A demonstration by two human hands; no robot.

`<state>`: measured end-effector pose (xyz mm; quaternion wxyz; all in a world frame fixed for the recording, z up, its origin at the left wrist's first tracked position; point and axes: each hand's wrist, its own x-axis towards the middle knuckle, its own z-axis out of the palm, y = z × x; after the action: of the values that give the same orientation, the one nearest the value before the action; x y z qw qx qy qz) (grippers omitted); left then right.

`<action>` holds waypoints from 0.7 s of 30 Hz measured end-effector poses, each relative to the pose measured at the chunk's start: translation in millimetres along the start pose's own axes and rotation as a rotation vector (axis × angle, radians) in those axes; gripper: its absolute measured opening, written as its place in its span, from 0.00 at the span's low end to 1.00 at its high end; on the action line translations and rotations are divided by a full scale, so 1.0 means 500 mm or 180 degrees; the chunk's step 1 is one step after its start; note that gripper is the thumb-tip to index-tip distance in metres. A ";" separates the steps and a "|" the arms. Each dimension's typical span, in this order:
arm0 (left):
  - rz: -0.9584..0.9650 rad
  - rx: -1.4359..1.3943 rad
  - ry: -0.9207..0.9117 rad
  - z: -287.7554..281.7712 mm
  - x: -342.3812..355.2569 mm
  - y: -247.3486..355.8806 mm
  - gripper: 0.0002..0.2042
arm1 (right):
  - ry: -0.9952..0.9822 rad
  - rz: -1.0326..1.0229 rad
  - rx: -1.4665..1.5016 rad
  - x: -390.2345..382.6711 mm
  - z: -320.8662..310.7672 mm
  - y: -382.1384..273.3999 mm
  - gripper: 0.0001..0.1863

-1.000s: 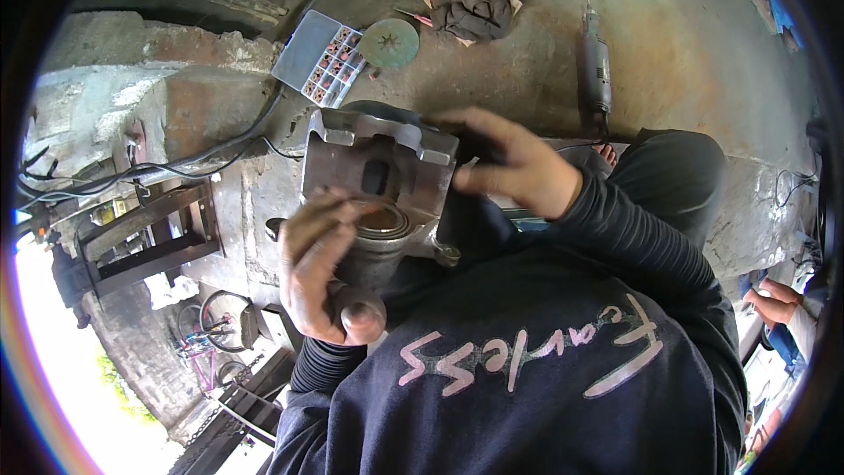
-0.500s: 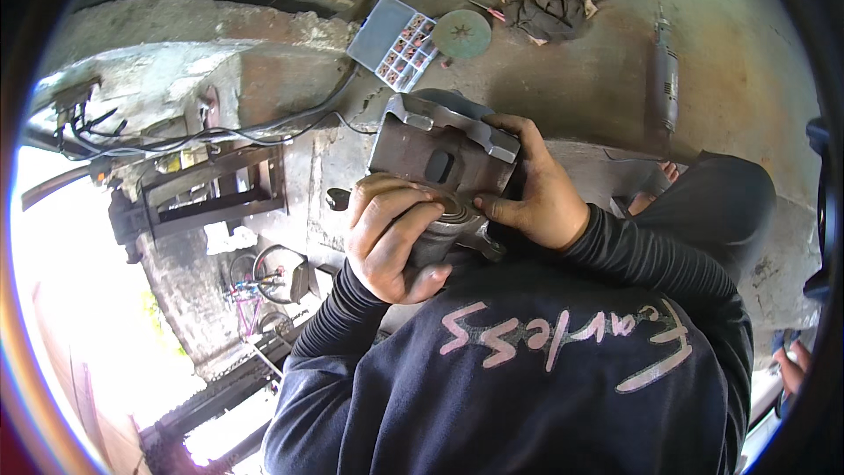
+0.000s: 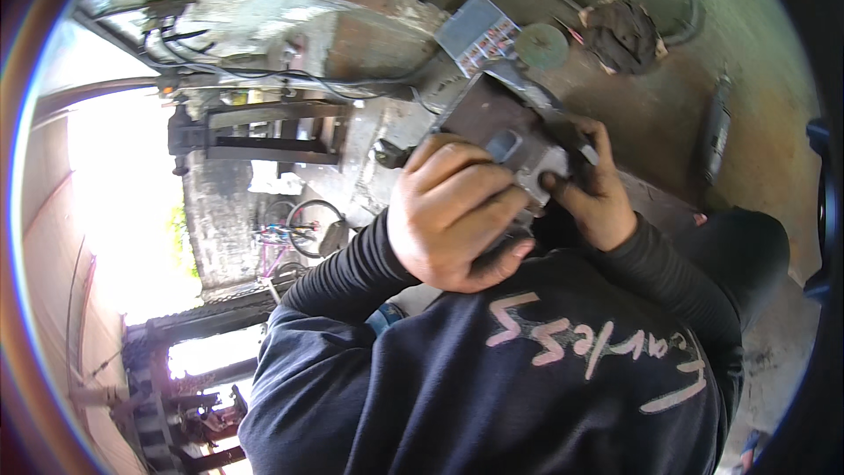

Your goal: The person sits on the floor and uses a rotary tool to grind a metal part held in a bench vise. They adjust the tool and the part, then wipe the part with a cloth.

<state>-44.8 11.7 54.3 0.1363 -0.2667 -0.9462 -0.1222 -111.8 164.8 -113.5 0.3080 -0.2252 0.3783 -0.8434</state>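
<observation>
A boxy grey metal casting (image 3: 486,114) with raised side walls and an oblong slot in its face is held tilted before my chest. My left hand (image 3: 457,211) is closed over its near left part, fingers bent across it and thumb underneath. At its right side, my right hand (image 3: 607,202) grips the edge, thumb toward the near face and fingers around the far side. My left fingers cover much of the near end. A small dark knob-like piece (image 3: 389,155) shows just left of the casting.
Beyond the casting lie an open compartment box (image 3: 475,22) of small parts, a round greenish disc (image 3: 542,46) and a dark cloth bundle (image 3: 622,35). A grey handheld power tool (image 3: 718,132) lies at the right. Cables (image 3: 308,79) run along the left; a bicycle (image 3: 318,227) stands farther off.
The casting has turned and tilted in my hands. My left hand has moved farther over it, hiding the round ringed end seen before. The whole view has swung, shifting the surroundings rightward.
</observation>
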 end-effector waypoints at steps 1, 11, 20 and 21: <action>0.0104 0.0138 0.0002 -0.010 0.012 0.007 0.18 | 0.0031 -0.0164 -0.0035 0.000 0.005 -0.010 0.31; 0.1639 0.0754 0.0425 -0.062 0.196 0.114 0.16 | 0.0886 -0.1275 0.0170 0.009 0.013 -0.182 0.31; 0.1949 0.1760 0.0762 -0.135 0.264 0.244 0.23 | 0.0184 -0.1916 0.0093 -0.013 0.017 -0.373 0.45; 0.1903 0.1827 0.0683 -0.144 0.258 0.253 0.24 | 0.0184 -0.1950 0.0192 -0.010 0.030 -0.375 0.45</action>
<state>-68.7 155.6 183.1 0.3321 -0.4664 -0.8033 0.1639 -164.4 259.1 40.5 0.0351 -0.2954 0.2761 -0.9139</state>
